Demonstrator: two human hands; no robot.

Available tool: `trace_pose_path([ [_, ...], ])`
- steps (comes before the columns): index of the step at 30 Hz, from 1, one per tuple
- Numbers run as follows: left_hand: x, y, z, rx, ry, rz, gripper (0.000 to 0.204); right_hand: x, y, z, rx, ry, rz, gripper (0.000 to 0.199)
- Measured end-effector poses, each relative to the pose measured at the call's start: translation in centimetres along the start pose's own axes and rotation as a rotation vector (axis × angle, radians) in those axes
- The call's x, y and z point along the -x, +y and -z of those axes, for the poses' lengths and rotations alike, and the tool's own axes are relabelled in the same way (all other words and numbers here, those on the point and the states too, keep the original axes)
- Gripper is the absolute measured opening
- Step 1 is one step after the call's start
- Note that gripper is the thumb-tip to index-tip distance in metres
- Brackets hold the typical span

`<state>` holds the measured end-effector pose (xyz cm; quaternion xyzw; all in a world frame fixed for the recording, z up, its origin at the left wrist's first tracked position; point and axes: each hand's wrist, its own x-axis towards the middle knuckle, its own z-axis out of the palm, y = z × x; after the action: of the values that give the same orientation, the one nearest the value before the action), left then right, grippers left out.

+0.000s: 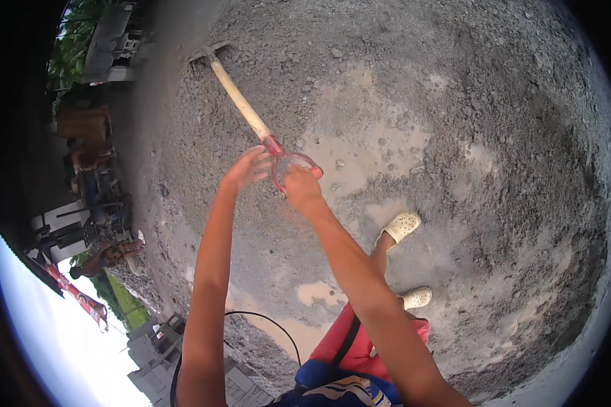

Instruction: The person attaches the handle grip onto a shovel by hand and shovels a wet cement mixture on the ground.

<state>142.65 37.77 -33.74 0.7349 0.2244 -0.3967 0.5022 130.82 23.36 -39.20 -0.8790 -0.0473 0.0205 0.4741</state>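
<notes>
A shovel with a pale wooden shaft (pixel 241 103) and a red D-shaped handle (pixel 272 144) slants from the middle of the view up to the left. Its blade end (pixel 209 51) is at the grey gravel, mostly hidden. My right hand (pixel 301 184) is closed on the handle's grip. Beside the handle's left side is my left hand (pixel 250 167), its fingers stretched out and apart; whether the fingertips touch the handle, I cannot tell.
Wet gravel (pixel 509 136) spreads around, with muddy puddles (pixel 360 152) right of the shovel. My feet wear cream clogs (pixel 402 226). A black cable (pixel 268 316) hangs by my left arm. A person (pixel 112 256) is at the left, near stacked grey blocks (pixel 159 370).
</notes>
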Motion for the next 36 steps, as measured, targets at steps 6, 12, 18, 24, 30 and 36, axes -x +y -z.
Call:
trace_pose_path([
  [6,-7.6,-5.1,-11.3,0.581,0.073,-0.186,0.064,9.2,3.7,2.2,-0.589,0.024,-0.240,0.019],
  [12,-8.0,-6.5,-18.1,0.631,-0.365,0.023,0.040,19.8,-1.3,6.3,-2.111,0.663,-0.802,0.028],
  [18,-8.6,-15.2,-31.9,0.753,-0.451,0.297,0.022,35.0,-5.0,12.1,-2.128,1.024,-1.027,0.016],
  [24,-1.9,-24.0,-42.0,0.594,-0.565,0.585,0.026,49.8,-11.9,19.5,-1.936,1.549,-1.157,0.014],
  [30,7.3,-34.2,-47.0,0.371,-0.463,0.757,0.026,62.7,-17.1,13.8,-1.897,1.707,-1.088,0.024],
  [36,10.1,-36.2,-43.6,-0.142,-0.402,0.617,0.016,68.3,-20.2,9.3,-1.747,1.829,-1.349,0.043],
])
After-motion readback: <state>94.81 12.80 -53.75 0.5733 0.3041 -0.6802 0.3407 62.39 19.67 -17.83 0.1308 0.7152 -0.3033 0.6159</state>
